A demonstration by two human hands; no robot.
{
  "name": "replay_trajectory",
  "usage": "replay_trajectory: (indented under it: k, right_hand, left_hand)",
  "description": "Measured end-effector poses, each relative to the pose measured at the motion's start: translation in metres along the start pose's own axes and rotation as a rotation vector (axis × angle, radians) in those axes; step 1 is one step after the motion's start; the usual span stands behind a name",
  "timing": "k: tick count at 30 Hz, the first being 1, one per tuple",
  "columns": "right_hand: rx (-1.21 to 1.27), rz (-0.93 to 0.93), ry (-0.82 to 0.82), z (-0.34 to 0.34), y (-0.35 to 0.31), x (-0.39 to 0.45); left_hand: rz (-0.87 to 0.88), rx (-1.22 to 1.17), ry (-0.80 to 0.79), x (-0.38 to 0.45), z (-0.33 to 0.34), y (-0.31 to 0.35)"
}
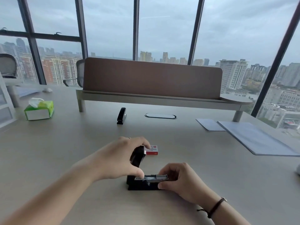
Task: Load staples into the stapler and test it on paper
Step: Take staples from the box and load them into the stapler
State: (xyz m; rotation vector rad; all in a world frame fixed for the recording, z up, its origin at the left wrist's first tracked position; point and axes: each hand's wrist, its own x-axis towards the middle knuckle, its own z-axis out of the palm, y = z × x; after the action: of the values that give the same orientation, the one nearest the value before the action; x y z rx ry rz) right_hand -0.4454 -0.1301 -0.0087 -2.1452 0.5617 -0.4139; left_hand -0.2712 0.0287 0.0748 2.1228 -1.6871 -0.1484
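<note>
Your left hand (123, 157) is gripping the raised black lid of the open stapler (142, 184), thumb touching the near-left end of the metal staple channel. Your right hand (177, 177) is pinching the channel's right end, fingers curled around it. The stapler is sitting on the tabletop (211, 168), near centre. Staple box (152, 150), red and white: lying just beyond the lid. Second stapler (121, 116), black: standing farther back. Paper sheets (253, 137): lying far right. Tissue pack (39, 109), green: sitting far left.
</note>
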Motion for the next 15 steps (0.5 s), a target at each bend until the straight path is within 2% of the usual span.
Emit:
replay_trajectory:
  k: [4,15]
  right_hand:
    - [0.039,0.003,0.005,0.000,0.004,0.001]
    - [0.053,-0.049,0.035,0.002,0.010,0.002]
  left_hand:
    - [0.030,-0.154,0.032,0.002,0.018,-0.003]
    - [-0.002,-0.336,0.037,0.006,0.070,-0.012]
